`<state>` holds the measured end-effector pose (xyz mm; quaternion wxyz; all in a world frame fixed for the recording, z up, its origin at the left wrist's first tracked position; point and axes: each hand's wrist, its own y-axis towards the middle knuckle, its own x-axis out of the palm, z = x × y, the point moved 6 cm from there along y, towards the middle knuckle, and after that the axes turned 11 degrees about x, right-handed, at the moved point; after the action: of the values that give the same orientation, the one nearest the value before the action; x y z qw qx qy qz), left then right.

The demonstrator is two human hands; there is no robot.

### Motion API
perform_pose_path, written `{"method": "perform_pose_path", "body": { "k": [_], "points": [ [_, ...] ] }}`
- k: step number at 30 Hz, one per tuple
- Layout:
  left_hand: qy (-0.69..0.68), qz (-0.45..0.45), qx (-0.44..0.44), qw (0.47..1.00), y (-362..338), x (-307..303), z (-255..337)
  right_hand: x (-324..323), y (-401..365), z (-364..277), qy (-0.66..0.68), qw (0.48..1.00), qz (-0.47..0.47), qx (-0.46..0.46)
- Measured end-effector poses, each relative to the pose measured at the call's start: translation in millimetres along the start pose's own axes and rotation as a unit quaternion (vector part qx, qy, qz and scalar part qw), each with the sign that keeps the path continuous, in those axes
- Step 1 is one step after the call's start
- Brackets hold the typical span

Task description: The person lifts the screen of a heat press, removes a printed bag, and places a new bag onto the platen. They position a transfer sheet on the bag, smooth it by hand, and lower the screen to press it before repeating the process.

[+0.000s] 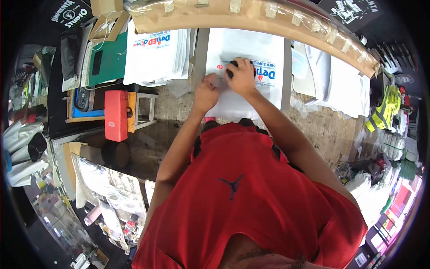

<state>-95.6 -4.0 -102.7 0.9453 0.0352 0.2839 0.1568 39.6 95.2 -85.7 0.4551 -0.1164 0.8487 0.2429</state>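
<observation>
A white printed sheet or bag (246, 42) with red and blue lettering lies on a grey board (286, 80) in front of me. My right hand (242, 76) is closed around a small black object (232, 69) and rests on the print. Just beside it, my left hand (207, 93) is at the sheet's left edge, its fingers bent; whether they pinch anything is not clear. Stacks of white printed pieces lie on both sides, one at the left (156, 58) and one at the right (347, 85).
A long taped cardboard piece (255, 15) spans the table's far side. On the left are a green board (107, 60), a red case (116, 115) and a small white frame (145, 110). A yellow safety vest (386, 109) hangs at the right.
</observation>
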Motion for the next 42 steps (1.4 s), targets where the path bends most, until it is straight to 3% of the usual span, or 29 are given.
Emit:
{"method": "perform_pose_path", "body": {
  "k": [2, 5, 14, 22, 25, 27, 30, 32, 34, 36, 40, 42],
  "points": [
    [0.006, -0.047, 0.000, 0.999, -5, 4, -1, -16, 3, 26, 0.005, 0.997, 0.074, 0.034],
    [0.046, -0.022, 0.056, 0.997, -12, 11, -4, -41, 9, 58, -0.042, 0.988, 0.115, 0.089],
    [0.075, -0.055, 0.085, 0.992, -16, 13, 7, -96, -3, 140, -0.093, 0.967, 0.172, 0.161],
    [0.107, -0.042, 0.105, 0.988, -18, 21, 6, -142, -40, 208, -0.031, 0.937, 0.226, 0.263],
    [0.152, -0.033, 0.104, 0.982, -17, 26, 18, -148, -69, 249, 0.082, 0.879, 0.247, 0.399],
    [0.183, -0.030, 0.105, 0.977, -13, 33, 32, -156, -89, 268, 0.108, 0.856, 0.247, 0.441],
    [0.166, -0.005, 0.172, 0.971, -7, 54, 58, -170, -122, 285, 0.159, 0.812, 0.254, 0.501],
    [0.143, -0.027, 0.260, 0.954, 4, 79, 78, -176, -146, 301, 0.196, 0.777, 0.255, 0.542],
    [0.168, -0.064, 0.281, 0.943, 18, 102, 90, -175, -176, 327, 0.237, 0.741, 0.283, 0.561],
    [0.196, -0.089, 0.359, 0.908, 32, 129, 97, -194, -201, 329, 0.217, 0.734, 0.298, 0.570],
    [0.315, -0.112, 0.331, 0.882, 55, 171, 97, -216, -263, 360, 0.153, 0.731, 0.278, 0.604],
    [0.324, -0.137, 0.320, 0.880, 46, 199, 110, -229, -302, 381, 0.043, 0.716, 0.248, 0.651]
  ]
}}
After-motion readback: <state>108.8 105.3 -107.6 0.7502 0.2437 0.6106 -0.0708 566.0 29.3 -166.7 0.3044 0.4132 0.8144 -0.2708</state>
